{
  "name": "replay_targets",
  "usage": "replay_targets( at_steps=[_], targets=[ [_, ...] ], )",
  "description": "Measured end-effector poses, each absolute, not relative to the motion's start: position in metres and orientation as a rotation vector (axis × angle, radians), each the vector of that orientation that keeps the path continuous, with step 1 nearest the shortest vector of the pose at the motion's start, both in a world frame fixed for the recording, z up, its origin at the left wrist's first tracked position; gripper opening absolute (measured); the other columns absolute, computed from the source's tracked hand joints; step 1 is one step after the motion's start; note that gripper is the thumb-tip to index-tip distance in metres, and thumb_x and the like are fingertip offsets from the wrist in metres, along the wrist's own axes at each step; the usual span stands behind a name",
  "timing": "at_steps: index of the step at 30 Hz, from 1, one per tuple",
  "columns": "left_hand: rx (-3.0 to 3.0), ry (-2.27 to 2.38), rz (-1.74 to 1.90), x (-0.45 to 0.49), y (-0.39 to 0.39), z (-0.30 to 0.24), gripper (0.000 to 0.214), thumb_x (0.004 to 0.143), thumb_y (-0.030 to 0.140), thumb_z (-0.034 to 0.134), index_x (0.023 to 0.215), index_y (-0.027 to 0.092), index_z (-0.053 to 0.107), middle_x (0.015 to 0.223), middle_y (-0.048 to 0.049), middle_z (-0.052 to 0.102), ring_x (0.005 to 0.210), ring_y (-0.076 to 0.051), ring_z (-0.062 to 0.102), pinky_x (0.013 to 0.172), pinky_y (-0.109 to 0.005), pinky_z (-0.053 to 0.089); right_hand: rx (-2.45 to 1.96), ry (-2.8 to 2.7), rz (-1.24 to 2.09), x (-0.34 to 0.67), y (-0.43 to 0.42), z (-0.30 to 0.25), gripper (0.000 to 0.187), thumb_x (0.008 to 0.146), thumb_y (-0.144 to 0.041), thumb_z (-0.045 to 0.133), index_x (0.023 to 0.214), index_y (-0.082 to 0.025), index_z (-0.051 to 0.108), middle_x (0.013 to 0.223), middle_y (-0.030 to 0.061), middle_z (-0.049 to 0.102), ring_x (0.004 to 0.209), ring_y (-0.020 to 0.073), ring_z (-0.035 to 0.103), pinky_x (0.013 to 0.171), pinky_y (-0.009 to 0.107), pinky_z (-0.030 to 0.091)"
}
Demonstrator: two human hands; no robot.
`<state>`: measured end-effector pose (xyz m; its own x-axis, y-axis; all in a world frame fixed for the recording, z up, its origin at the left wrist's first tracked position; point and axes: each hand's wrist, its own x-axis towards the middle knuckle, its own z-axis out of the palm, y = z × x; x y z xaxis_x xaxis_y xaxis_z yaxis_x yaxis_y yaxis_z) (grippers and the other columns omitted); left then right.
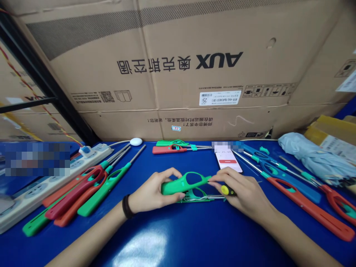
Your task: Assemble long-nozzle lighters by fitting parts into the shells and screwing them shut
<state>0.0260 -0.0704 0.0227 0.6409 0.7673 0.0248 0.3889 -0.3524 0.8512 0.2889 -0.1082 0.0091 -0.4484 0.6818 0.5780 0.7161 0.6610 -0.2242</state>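
Observation:
My left hand (155, 191) is closed around the wide end of a green lighter casing half (174, 186), raised and tilted over the table. The fingertips of my right hand (241, 189) pinch at its narrow end, while a screwdriver with a yellow-ended black handle (228, 190) is tucked in the palm; most of its shaft is hidden. Just below the raised casing lies the other part of the lighter (198, 194), with thin wires, a green trigger loop and a metal tube, partly covered by my left hand.
Red and green lighters (96, 194) lie at left beside a white power strip (65, 168). More lighters (308, 207) lie at right, near a grey plastic bag (308, 155). A phone (228, 163) and two lighters (169, 149) sit before the large cardboard box (178, 89).

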Motion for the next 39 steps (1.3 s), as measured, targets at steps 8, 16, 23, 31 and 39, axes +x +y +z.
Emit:
replay_targets(
  at_steps=[8, 16, 23, 31, 39],
  targets=[
    [1.962, 0.901, 0.599, 0.02, -0.065, 0.027, 0.031, 0.074, 0.024, 0.065, 0.103, 0.017, 0.054, 0.077, 0.0025, 0.06, 0.059, -0.01, 0.053, 0.053, -0.019, 0.042, -1.096, -2.164, -0.095, 0.285, -0.111, 0.013, 0.037, 0.089, -0.033, 0.058, 0.123, -0.02, 0.052, 0.111, 0.0084, 0.065, 0.092, 0.0166, 0.066, 0.066, 0.023, 0.055],
    [2.254, 0.854, 0.467, 0.02, -0.064, 0.024, 0.035, 0.077, 0.029, 0.064, 0.11, 0.017, 0.062, 0.084, -0.0018, 0.068, 0.067, -0.015, 0.061, 0.062, -0.023, 0.046, -0.975, -2.254, 0.044, 0.286, -0.107, 0.008, 0.017, 0.092, -0.024, 0.054, 0.107, -0.022, 0.062, 0.099, 0.0035, 0.071, 0.086, 0.0135, 0.068, 0.073, 0.021, 0.054],
    [2.284, 0.983, 0.565, 0.022, -0.063, 0.021, 0.038, 0.075, 0.037, 0.07, 0.105, 0.018, 0.056, 0.072, 0.0021, 0.059, 0.064, -0.014, 0.055, 0.057, -0.024, 0.041, -1.049, -2.268, 0.14, 0.287, -0.108, 0.009, 0.021, 0.089, -0.023, 0.056, 0.109, -0.021, 0.063, 0.096, 0.0041, 0.069, 0.08, 0.0151, 0.066, 0.068, 0.024, 0.054],
    [2.435, 0.929, 0.568, 0.023, -0.062, 0.018, 0.03, 0.075, 0.042, 0.071, 0.092, 0.02, 0.06, 0.091, -0.0026, 0.063, 0.085, -0.019, 0.055, 0.079, -0.032, 0.042, -1.322, -2.337, 0.389, 0.289, -0.111, 0.015, 0.012, 0.084, -0.023, 0.063, 0.095, -0.025, 0.067, 0.09, -0.0017, 0.07, 0.074, 0.0152, 0.067, 0.065, 0.025, 0.051],
    [2.464, 0.93, 0.468, 0.026, -0.064, 0.014, 0.036, 0.07, 0.044, 0.075, 0.092, 0.021, 0.058, 0.092, -0.0012, 0.06, 0.088, -0.02, 0.054, 0.095, -0.039, 0.032, -1.359, -2.372, 0.466, 0.286, -0.112, 0.019, 0.009, 0.083, -0.02, 0.064, 0.09, -0.025, 0.067, 0.091, -0.0011, 0.068, 0.078, 0.0166, 0.066, 0.068, 0.027, 0.051]
  ],
)
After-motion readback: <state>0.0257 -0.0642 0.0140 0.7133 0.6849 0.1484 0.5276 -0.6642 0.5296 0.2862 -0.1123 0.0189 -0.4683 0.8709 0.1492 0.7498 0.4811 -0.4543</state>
